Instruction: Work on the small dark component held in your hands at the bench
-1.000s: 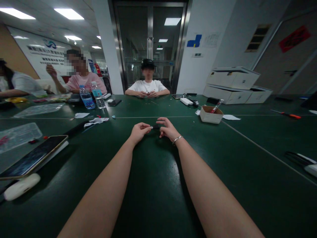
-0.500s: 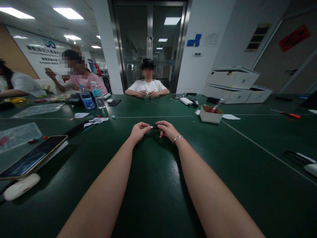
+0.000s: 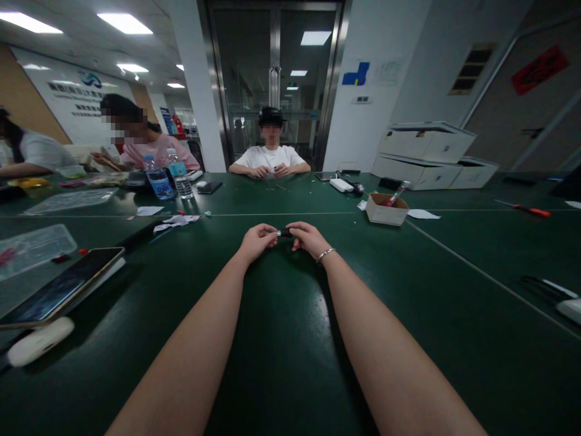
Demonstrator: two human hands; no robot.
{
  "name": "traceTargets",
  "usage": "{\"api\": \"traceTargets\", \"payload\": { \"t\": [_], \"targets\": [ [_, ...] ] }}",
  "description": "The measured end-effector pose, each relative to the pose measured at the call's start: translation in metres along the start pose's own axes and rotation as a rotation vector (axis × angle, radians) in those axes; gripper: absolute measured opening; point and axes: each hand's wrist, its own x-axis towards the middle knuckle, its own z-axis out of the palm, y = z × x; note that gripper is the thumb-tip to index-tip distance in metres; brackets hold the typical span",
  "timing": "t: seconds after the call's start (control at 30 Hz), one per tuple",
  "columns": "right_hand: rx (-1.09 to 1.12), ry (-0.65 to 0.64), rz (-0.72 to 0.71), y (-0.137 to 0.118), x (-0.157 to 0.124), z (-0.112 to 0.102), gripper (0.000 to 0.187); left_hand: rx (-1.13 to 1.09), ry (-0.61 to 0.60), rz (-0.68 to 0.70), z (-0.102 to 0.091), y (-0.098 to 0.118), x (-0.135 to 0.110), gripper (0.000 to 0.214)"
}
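Stretching across the whole view, the dark green counter is seen unchanged from a second ago, and the white boxes stacked at its far right have not been shifted. The largest change is found at the far left, where the head and raised hand of the person in the pink shirt have been lowered toward the counter; the person in the white shirt opposite is seated as before, both hands together. The phone at the near left, the open cardboard box to the right and the two water bottles are left where they were. Both forearms are laid out along the middle of the counter, and the left hand and right hand are kept almost in the same place, close together. On the right hand, the fingers, which were spread and lifted a second ago, have been curled down and are now clenched on the right end of a small black part; a bracelet is worn at that wrist. The fingers of the left hand are pinched on the part's left end, where a silvery tip is shown. The part is thus held between both hands, just above the counter, in a tighter two-handed grip than before.
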Motion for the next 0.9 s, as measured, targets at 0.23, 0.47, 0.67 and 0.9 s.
{"api": "traceTargets", "payload": {
  "t": [0.23,0.47,0.67,0.9],
  "targets": [
    [-0.014,-0.004,-0.005,-0.0017,-0.0015,0.0016,0.013,0.018,0.036,0.05,0.0,-0.0014,0.0008,0.022],
    [0.013,0.006,-0.002,-0.0026,-0.0022,0.0015,0.01,0.064,-0.018,0.054,0.0002,0.0026,-0.0039,0.026],
    [-0.005,0.005,0.003,-0.0023,-0.002,0.0013,0.011,0.045,0.025,0.042,0.0003,-0.0005,-0.0012,0.027],
    [0.017,0.012,0.004,-0.0016,-0.0011,0.0013,0.011,0.083,-0.008,0.082,-0.0008,-0.0013,-0.0014,0.024]
  ]
}}
